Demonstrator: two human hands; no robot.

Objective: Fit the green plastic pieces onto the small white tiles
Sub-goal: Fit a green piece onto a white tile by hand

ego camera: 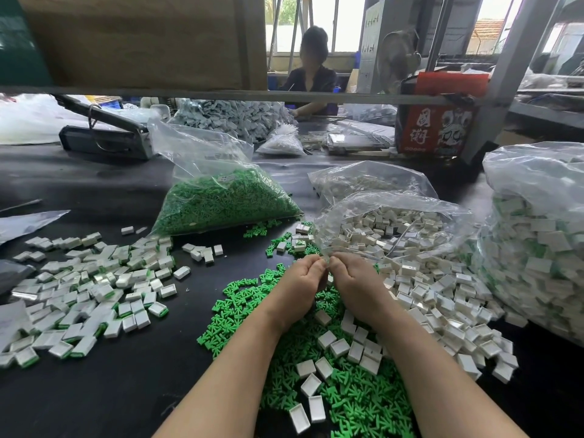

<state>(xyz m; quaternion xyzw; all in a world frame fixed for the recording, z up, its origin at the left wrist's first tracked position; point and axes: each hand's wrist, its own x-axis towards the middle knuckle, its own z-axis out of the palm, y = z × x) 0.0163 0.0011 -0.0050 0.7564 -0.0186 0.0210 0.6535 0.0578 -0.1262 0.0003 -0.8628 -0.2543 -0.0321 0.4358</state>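
Left hand (301, 279) and right hand (354, 281) are meeting fingertip to fingertip, curling over something hidden; contents unclear. Likely fitting a piece onto a tile; next needing another green piece (240, 306).

Table (110, 390): matt black covering, smooth, faintly creased toward the far side. Green pieces (357, 403) on it: plastic, bright, slight sheen. White tiles (442, 311) to their right: plastic, smooth, glossy on the faces. Bag (202, 159) beyond the green pieces: clear plastic film, crinkled, shiny. Above the table, frame bar (221, 94): grey metal, dull. Board (142, 39) over the bar: brown, matt, cardboard-like.
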